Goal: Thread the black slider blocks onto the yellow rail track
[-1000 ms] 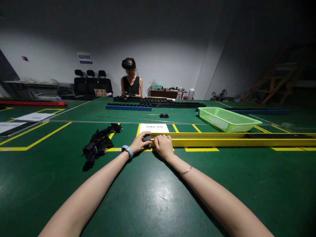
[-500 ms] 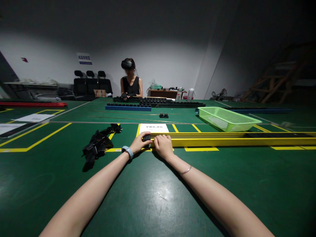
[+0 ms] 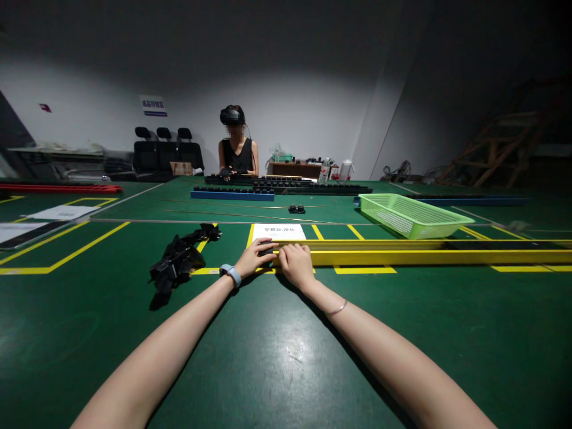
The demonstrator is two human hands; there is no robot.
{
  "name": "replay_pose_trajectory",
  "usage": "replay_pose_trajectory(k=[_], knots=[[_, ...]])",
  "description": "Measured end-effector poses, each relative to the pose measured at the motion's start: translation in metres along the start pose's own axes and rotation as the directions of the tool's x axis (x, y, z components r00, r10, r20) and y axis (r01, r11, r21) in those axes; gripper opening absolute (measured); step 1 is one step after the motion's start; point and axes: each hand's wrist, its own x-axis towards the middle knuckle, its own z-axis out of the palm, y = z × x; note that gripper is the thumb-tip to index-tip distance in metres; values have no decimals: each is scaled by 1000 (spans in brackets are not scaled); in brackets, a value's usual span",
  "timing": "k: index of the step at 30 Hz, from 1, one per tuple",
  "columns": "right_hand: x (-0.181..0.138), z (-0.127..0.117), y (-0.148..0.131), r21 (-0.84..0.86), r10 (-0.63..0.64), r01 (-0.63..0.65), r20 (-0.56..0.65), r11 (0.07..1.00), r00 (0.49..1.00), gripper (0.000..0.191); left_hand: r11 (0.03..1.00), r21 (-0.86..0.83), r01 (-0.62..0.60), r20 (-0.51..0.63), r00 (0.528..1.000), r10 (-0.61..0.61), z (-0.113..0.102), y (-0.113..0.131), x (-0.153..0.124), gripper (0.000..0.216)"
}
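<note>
Can count one left hand (image 3: 251, 259) and one right hand (image 3: 297, 264) (wearing one watch (image 3: 231, 274) and one bracelet (image 3: 338, 308)), one block (image 3: 266, 249), one rail (image 3: 402, 258) and one basket (image 3: 393, 224). Add two rods (image 3: 232, 214), two blue bars (image 3: 232, 195), two small parts (image 3: 293, 209), one heap (image 3: 176, 262) and three sheets (image 3: 279, 231). Also see one co-worker (image 3: 238, 156) and three headrests (image 3: 163, 132). Cannot number the heap's tangled pieces for sure; probably several.

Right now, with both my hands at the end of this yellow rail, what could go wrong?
The left hand has a black piece at the yellow rail's end; fingertips might get pinched there.
The right hand is curled over the rail near that end only, so the far length could swing.
The loose black parts lie close to the left wrist and might get knocked.
</note>
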Motion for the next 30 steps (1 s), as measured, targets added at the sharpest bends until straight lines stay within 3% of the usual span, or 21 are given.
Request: replay_pose_trajectory(k=[15,21,30], knots=[[0,-2,0,-6,3,-3,16,1000,1000,32,999,-45,18,14,1000,-18,-1,4,0,35],[0,-2,0,-2,1,-1,9,1000,1000,32,983,-147,109,-3,994,-111,-1,5,-3,34],[0,-1,0,-10,1,-1,10,1000,1000,32,978,-162,134,19,991,-133,-3,12,-2,30]])
